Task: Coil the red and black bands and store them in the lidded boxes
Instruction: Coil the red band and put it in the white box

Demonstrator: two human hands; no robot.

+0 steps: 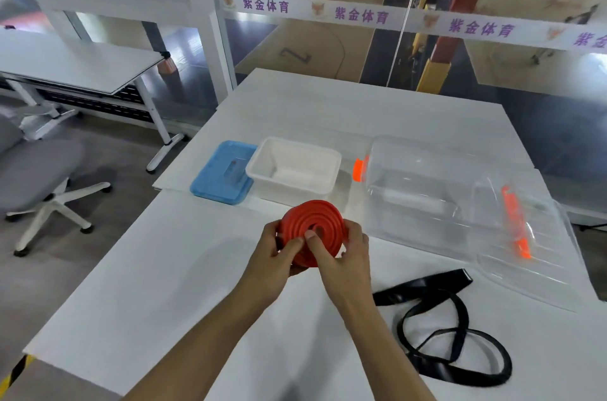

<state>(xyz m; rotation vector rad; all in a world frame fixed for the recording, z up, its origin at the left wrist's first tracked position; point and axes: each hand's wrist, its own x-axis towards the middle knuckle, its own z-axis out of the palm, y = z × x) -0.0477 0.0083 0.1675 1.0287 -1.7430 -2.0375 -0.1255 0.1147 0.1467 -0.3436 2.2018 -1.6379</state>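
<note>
Gripping the coiled red band point(313, 231) above the table point(164, 269), both hands, left point(274, 256) and right point(341, 252), pinch it; white box point(294, 170) open, black band point(453, 328) uncoiled.

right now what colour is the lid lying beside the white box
Light blue; the lid lies flat left of the open white box, clearest in the head view.

Your left hand point(274, 254) and right hand point(341, 252) grip a coiled red rubber band point(315, 228) above the white table point(164, 269); a loose black rubber band point(453, 335) lies right.
</note>
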